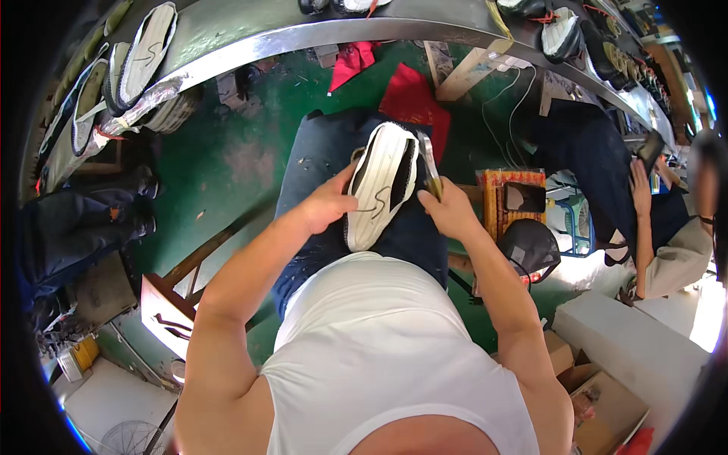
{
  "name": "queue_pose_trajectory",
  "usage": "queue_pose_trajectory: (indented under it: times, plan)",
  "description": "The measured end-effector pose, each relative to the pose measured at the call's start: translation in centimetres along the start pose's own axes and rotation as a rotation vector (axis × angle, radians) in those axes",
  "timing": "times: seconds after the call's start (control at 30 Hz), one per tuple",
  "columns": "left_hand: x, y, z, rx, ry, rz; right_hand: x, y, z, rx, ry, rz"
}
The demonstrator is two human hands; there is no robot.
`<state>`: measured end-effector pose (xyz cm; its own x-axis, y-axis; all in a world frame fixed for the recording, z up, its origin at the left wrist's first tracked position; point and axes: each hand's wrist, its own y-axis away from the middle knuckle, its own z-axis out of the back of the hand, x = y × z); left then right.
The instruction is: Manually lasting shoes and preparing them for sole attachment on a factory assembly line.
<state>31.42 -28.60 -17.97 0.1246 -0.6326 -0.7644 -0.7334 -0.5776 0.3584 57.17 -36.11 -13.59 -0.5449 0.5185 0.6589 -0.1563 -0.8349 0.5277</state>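
On my lap, over dark blue trousers, lies a shoe upper [377,182] with its pale ribbed underside facing up and a dark edge along the right. A dark curved line and a thin thread or wire show on that underside. My left hand [331,203] grips the shoe upper by its left side, fingers partly hidden beneath it. Close to the shoe's right edge, my right hand [453,208] is closed around a metal hand tool [428,155] with a yellowish grip, held upright. Its exact kind is hard to make out.
A metal-edged workbench [250,51] curves across the far side, carrying several shoes [148,57]. Red cloth [413,102] lies on the green floor. At right, a phone [525,197] and a black cap [528,246] rest on a stool; beyond, a co-worker's hand [641,186] shows. Another person's legs [83,220] are left.
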Motion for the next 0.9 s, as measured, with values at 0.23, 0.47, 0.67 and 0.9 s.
queue_pose_trajectory:
  times: [0.23, 0.47, 0.67, 0.9]
  plan:
    - [3.7, 0.8, -2.1, -0.183, -0.224, -0.038, 0.3, 4.4, 2.1, 0.239, 0.283, 0.510]
    - [1.8, 1.4, -2.8, -0.019, 0.186, 0.042, 5.4, 3.0, 2.8, 0.277, 0.862, 0.471]
    - [3.5, -1.6, -3.7, -0.699, 0.143, 0.066, 1.7, 2.1, -1.8, 0.225, 0.536, 0.539]
    - [4.3, -2.6, -1.6, -0.895, -0.732, -0.106, 2.9, 1.3, -0.4, 0.289, 0.508, 0.422]
